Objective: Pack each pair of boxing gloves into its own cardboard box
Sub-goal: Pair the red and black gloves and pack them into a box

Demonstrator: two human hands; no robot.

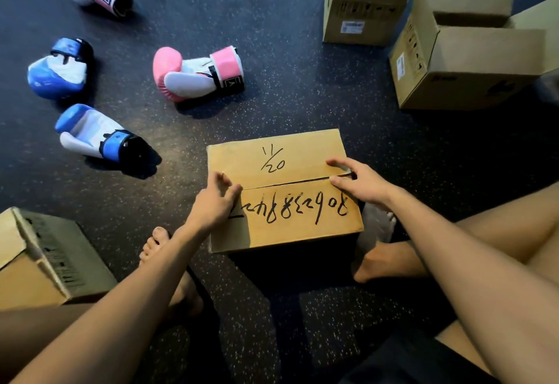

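One cardboard box (290, 226) shut, contents hidden; right hand (360, 182) spread on top, left hand (213, 205) curled, grip unclear.

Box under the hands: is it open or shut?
Shut. The box has its two top flaps lying flat, meeting at a thin seam; left hand and right hand rest on them.

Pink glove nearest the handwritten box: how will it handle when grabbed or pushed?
The pink glove looks puffy, so it is probably squashy and light for its size. Lying on its side on the floor, it likely slides rather than rolls.
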